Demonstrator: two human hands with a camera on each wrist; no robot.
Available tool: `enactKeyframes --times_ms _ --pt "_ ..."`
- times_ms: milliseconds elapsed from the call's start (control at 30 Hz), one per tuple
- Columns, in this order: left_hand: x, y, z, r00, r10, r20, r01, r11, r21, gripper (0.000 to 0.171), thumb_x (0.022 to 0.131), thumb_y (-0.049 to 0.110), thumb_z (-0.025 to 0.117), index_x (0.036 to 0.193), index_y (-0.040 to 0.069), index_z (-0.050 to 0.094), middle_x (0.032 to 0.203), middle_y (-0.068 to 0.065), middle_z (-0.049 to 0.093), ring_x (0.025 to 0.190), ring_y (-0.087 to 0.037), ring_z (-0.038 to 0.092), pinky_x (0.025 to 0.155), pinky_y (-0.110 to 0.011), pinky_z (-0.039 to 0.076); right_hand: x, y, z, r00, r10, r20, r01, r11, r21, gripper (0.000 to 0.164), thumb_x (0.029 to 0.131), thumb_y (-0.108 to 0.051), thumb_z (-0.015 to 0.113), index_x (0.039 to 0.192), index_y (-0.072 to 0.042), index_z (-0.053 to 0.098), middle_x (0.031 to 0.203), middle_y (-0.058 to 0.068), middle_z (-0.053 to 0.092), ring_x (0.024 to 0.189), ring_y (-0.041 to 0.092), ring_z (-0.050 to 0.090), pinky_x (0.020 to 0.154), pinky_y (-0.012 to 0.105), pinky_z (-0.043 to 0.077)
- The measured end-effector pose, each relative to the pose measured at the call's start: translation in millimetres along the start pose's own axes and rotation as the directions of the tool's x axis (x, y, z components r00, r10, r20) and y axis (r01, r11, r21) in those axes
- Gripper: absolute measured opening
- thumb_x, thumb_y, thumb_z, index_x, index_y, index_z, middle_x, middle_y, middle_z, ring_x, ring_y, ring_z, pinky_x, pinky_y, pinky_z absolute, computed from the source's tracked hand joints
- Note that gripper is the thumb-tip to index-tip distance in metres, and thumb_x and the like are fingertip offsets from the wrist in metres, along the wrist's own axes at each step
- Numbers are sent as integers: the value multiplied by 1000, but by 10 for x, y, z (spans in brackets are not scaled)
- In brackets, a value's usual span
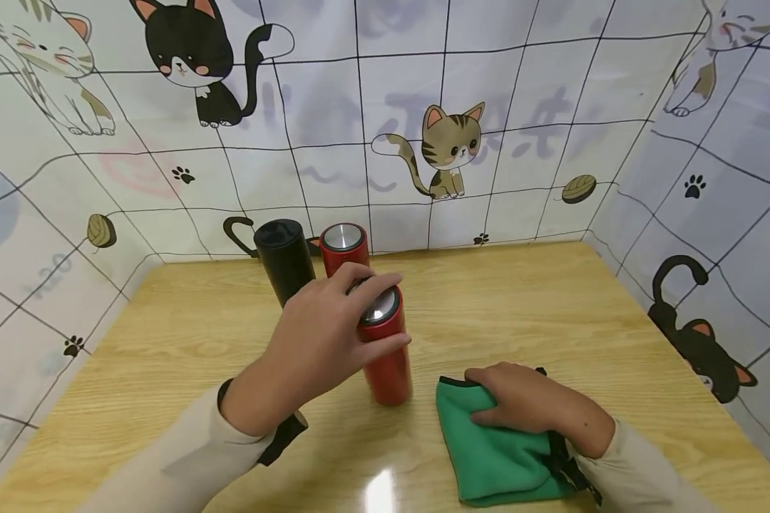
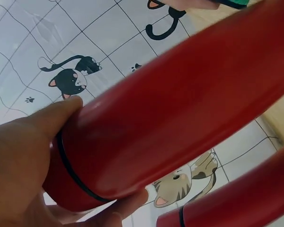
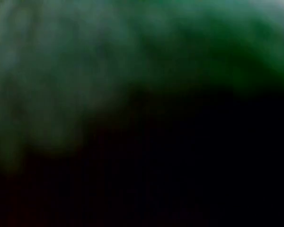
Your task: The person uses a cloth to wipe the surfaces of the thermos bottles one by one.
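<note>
My left hand (image 1: pixel 321 335) grips a red thermos flask (image 1: pixel 388 367) round its top, with the thumb and fingers on either side of the silver lid. The left wrist view shows the same red flask (image 2: pixel 180 104) large, with the hand (image 2: pixel 19 161) round its lid end. Behind it stand a second red flask (image 1: pixel 344 249) and a black flask (image 1: pixel 285 260), both partly hidden by my left hand. To the right, my right hand (image 1: pixel 526 399) grips a folded green cloth item (image 1: pixel 488 467) with black edging, fingers bent over its far edge. The right wrist view is too dark and blurred to show the fingers.
The wooden table (image 1: pixel 500 299) reaches to a white backdrop (image 1: pixel 321 171) with printed cats and grid lines, which rises at the back and both sides. A dark strap piece (image 1: pixel 285 434) hangs under my left wrist.
</note>
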State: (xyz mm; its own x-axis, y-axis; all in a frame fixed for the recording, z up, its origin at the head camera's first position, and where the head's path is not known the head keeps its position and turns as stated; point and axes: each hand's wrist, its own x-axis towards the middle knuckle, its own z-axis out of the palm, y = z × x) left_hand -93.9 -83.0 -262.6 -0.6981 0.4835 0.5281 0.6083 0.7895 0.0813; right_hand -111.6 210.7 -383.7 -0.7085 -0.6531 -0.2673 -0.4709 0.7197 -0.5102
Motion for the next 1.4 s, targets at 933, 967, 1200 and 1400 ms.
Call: enactKeyframes --times_ms 933,967,1200,1400 --pt "-316 24 234 996 4 -87 -21 978 -207 73 74 49 86 138 27 59 123 -2 62 83 -13 71 67 -29 61 -236 -311 -382 954 113 -279 0 926 377 39 97 -34 65 126 -11 53 100 5 66 81 12 64 67 28 53" --pt "-327 19 248 995 3 -102 -27 973 -231 72 73 46 87 137 26 60 123 -2 62 86 -14 71 69 -30 61 -222 -362 -389 937 133 -324 3 922 388 43 97 -33 65 131 -10 52 106 6 67 86 13 66 69 29 54" --pt "-386 7 357 987 -23 -159 -34 937 -347 66 76 33 85 132 13 56 131 -3 62 105 -16 70 83 -34 61 -9 -800 -331 824 98 -558 210 862 462 42 94 -20 70 133 -14 55 122 9 68 100 20 70 77 33 60" --pt "-378 2 385 978 -22 -209 -51 939 -340 62 75 33 86 128 13 60 132 -5 62 101 -20 72 81 -35 62 112 -955 -143 780 -29 -625 392 801 453 45 97 -7 62 139 -9 47 131 12 63 110 10 66 85 32 60"
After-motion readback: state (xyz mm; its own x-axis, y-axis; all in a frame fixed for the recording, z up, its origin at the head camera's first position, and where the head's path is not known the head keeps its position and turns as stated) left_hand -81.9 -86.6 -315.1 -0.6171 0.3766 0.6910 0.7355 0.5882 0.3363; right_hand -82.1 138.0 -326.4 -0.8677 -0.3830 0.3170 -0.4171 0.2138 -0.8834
